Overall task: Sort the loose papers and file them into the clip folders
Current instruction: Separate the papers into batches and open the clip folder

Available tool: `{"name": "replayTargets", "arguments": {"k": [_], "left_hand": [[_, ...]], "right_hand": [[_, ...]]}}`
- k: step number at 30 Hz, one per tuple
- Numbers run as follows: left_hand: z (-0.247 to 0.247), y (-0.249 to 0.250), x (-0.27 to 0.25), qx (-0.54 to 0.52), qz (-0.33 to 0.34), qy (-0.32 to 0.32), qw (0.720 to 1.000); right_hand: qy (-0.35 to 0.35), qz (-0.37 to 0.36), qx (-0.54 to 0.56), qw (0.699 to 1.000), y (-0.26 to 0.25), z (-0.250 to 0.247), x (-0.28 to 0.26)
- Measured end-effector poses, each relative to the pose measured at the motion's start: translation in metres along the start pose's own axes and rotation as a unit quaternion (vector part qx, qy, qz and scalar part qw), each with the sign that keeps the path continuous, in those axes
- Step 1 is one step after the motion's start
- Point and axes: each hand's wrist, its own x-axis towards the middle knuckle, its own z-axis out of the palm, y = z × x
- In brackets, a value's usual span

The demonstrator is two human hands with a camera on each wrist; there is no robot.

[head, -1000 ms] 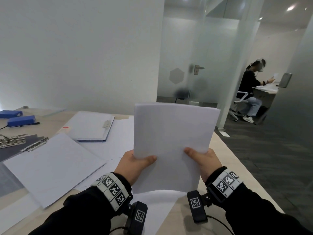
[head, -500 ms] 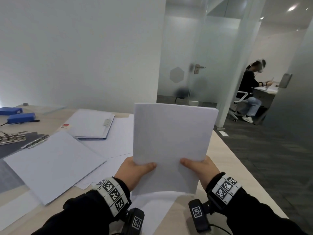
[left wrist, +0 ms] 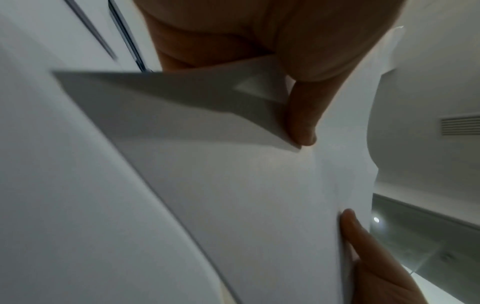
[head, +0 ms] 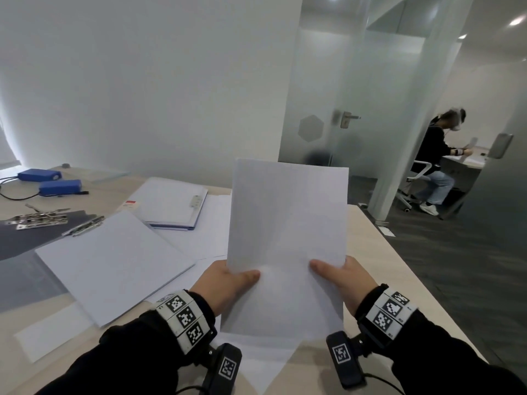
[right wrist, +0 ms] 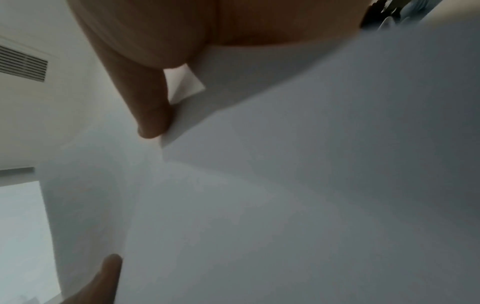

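Left hand [head: 228,283] and right hand [head: 345,280] each have a narrow grip pinching the lower sides of the paper stack [head: 288,223]; stack held upright over the tabletop's [head: 379,252] near edge, long axis vertical; open clip folder [head: 114,260] lies left, nearer the left hand, apparently the filing target.

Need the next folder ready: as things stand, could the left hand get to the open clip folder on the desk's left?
Probably not yet: the left hand grips the paper stack together with the right hand. The clip folder lies uncovered nearby, so the path looks free once the left hand lets go.
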Motion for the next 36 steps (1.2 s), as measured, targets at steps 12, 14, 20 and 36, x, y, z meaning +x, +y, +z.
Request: {"name": "replayTargets", "arguments": {"k": [12, 14, 20, 36], "left_hand": [[-0.125, -0.015, -0.086, -0.025, -0.005, 0.160, 0.987], [-0.155, -0.026, -0.099, -0.003, -0.014, 0.219, 0.976], [-0.232, -0.062, -0.139, 0.106, -0.040, 0.358, 0.927], [-0.340, -0.141, -0.238, -0.073, -0.234, 0.519, 0.819]], "right_hand": [[-0.005, 0.037, -0.047, 0.998, 0.009, 0.111, 0.042], [-0.013, 0.049, -0.066, 0.997, 0.008, 0.139, 0.055], [-0.085, 0.052, -0.169, 0.981, 0.000, 0.229, 0.090], [-0.170, 0.081, -0.477, 0.859, 0.010, 0.344, 0.154]]}}
